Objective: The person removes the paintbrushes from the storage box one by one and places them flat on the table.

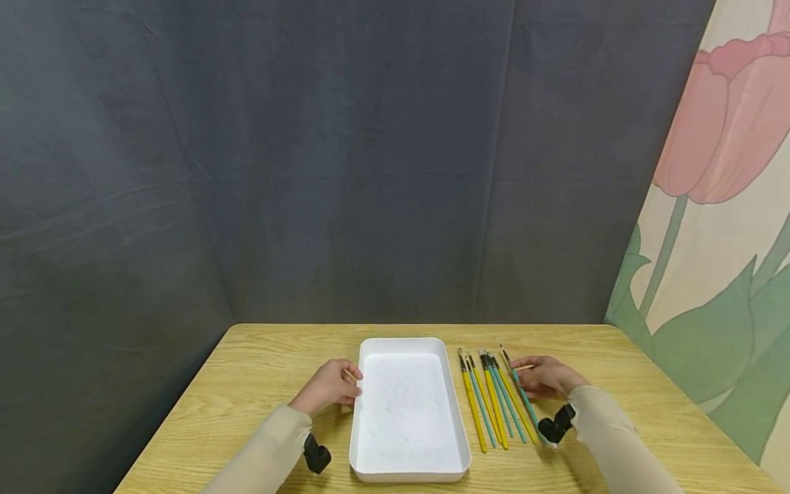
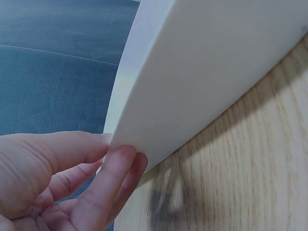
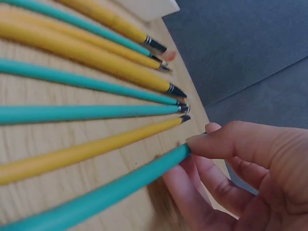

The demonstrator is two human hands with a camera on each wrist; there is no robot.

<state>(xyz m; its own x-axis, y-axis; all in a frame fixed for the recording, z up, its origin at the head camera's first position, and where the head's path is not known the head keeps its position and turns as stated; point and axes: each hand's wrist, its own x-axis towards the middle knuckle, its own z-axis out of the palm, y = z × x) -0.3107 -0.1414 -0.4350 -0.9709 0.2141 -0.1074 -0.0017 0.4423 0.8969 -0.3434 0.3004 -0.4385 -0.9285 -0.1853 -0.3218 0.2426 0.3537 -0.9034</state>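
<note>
A white rectangular tray (image 1: 407, 412) lies on the table with a bare, lightly speckled bottom. My left hand (image 1: 333, 385) is at its left side; in the left wrist view, thumb and fingers pinch the tray wall (image 2: 159, 101). To the right of the tray, several paintbrushes (image 1: 490, 398) with yellow and teal handles lie side by side, bristles towards the far edge. My right hand (image 1: 546, 379) pinches the rightmost teal paintbrush (image 3: 106, 190) near its ferrule, between thumb and fingers. The bristles of that brush are mostly hidden by the hand in the right wrist view.
Everything lies on a light wooden table (image 1: 278, 350). A dark grey curtain (image 1: 358, 171) hangs behind and to the left of it. On the right stands a wall with a painted pink tulip (image 1: 722, 130).
</note>
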